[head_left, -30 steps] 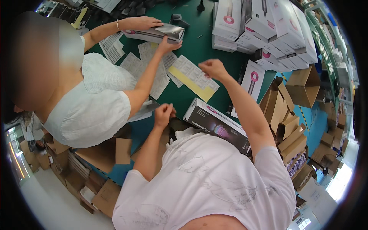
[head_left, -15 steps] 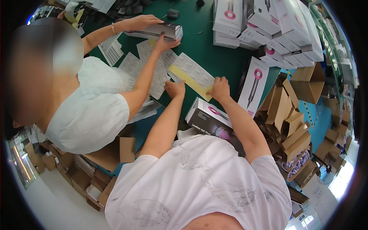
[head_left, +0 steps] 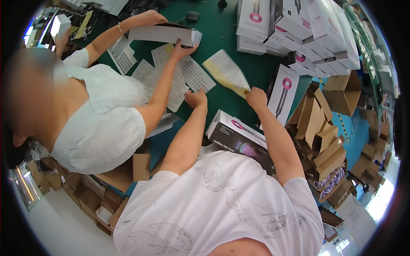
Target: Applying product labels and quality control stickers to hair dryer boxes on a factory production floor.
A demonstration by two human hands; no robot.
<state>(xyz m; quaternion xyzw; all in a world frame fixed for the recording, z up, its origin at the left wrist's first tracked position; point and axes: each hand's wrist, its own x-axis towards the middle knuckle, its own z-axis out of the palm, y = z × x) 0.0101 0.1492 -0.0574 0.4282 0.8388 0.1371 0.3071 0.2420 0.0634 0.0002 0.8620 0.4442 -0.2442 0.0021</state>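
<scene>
My right hand (head_left: pixel 257 99) is closed on the corner of a sticker sheet (head_left: pixel 228 70) with a yellow backing strip, which hangs raised and slightly curled over the green table. Beside a sheet of grey round labels (head_left: pixel 197 73), my left hand (head_left: pixel 196 98) is held with curled fingers; anything between them is too small to make out. A hair dryer box (head_left: pixel 239 135), black and white with a pink picture, lies close in front of my body, below both hands.
At the left a co-worker's hands (head_left: pixel 184 50) hold an open white box (head_left: pixel 160 34). More label sheets (head_left: pixel 145 74) lie before them. Stacked hair dryer boxes (head_left: pixel 299 34) fill the far right, and another box (head_left: pixel 284 91) stands near my right hand. Cardboard cartons (head_left: pixel 316 123) crowd the right side.
My right hand has lifted the sticker sheet off the table and moved right with it, uncovering the round labels. My left hand has let go of that sheet. The co-worker's box has tilted.
</scene>
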